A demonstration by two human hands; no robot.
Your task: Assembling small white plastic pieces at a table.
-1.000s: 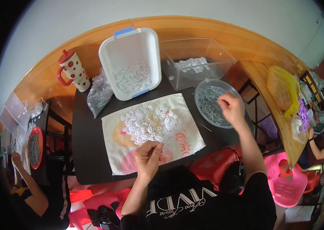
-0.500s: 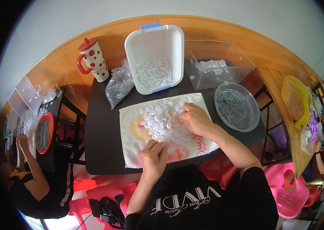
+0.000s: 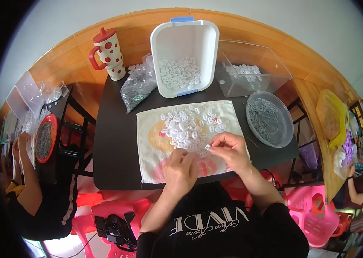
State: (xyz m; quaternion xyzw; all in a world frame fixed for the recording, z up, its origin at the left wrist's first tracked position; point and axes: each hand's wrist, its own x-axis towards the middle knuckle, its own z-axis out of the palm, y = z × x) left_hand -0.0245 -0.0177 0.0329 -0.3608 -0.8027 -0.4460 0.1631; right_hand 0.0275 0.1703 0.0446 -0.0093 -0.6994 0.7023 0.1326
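A heap of small white oval plastic pieces with holes point(image 3: 183, 129) lies on a printed cream towel point(image 3: 149, 124), with a looser cluster to its right. My right hand point(image 3: 231, 151) is at the heap's near right side, thumb and fingers pinching one small white plastic piece point(image 3: 208, 147). At the heap's near edge, my left hand point(image 3: 180, 172) rests low over the towel with its fingers curled together. Whatever those fingers may hold is hidden. On the right, a round clear tub point(image 3: 281, 136) contains many small grey metal pieces point(image 3: 261, 114).
Behind the towel stands a white bin point(image 3: 209, 51) with more white pieces. Beside it are a clear box point(image 3: 271, 81), a plastic bag of grey pieces point(image 3: 138, 88) and a red-dotted tumbler point(image 3: 109, 56). At left, another person's hands point(image 3: 20, 146) work near a red tray point(image 3: 54, 135).
My right hand has drawn back from the far right of the heap and now pinches a white piece, uncovering the loose cluster. My left hand has shifted slightly right. The whole view has shifted a little.
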